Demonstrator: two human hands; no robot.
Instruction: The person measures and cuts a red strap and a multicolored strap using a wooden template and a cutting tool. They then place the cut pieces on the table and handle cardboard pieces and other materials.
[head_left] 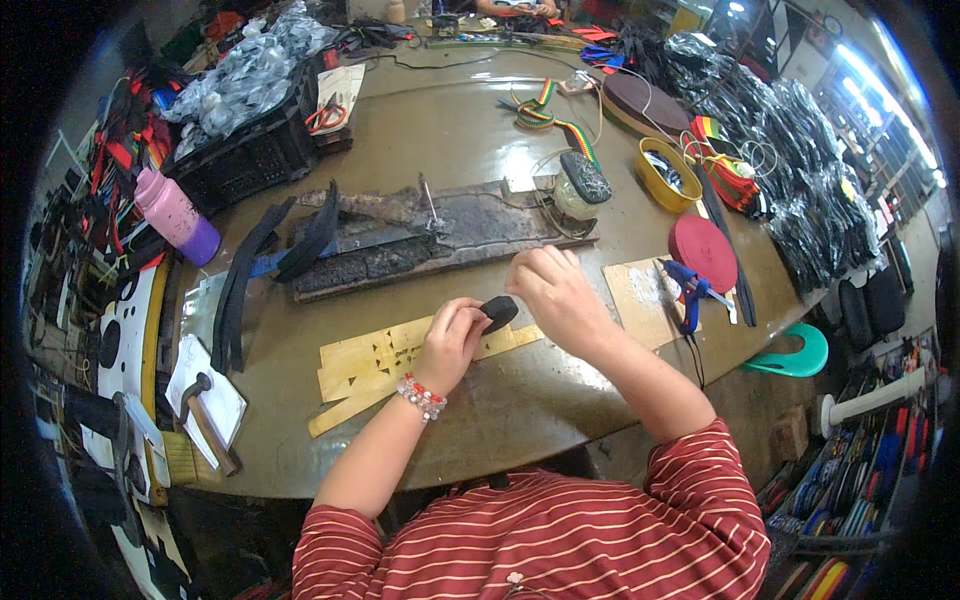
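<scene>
Near the middle of the table my left hand (452, 338), with a beaded bracelet at the wrist, is closed on a small dark rounded piece (499, 313) that looks like black strap or fabric. Just right of it and slightly higher, my right hand (548, 288) has its fingers curled together; whatever lies between them is hidden. Below both hands lie flat yellow templates (350, 368) with small dark triangular marks. Beyond the hands stretches a long, worn dark board (470, 232), and a glass jar (580, 190) with a dark top stands at its right end.
At right are a blue glue gun (688, 292) on cardboard (632, 300), a red webbing roll (703, 253) and a yellow bowl (650, 192). Black straps (245, 270), a hammer (208, 422) and a pink-purple bottle (177, 216) are at left. Scissors (327, 116) lie beside a black crate (240, 150).
</scene>
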